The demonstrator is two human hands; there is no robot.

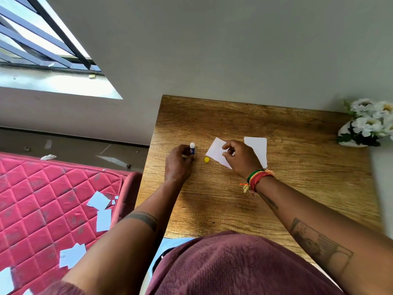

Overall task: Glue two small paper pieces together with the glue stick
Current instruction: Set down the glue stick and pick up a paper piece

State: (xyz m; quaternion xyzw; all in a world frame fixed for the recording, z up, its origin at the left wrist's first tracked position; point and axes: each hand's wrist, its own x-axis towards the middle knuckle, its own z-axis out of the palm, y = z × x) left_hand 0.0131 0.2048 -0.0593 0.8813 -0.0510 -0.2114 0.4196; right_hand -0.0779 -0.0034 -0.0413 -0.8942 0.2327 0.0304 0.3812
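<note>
Left hand [178,161] gripping glue stick [192,149], wooden table [297,188], perhaps a bedroom.

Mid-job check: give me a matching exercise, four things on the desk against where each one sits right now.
Things:
1. glue stick
2. yellow cap
3. tilted paper piece
4. flowers

Places:
A. far right corner of the table
B. loose on the wood between the hands
C. upright in the left hand
D. under the right hand fingers

Pairs: 1-C, 2-B, 3-D, 4-A
</note>
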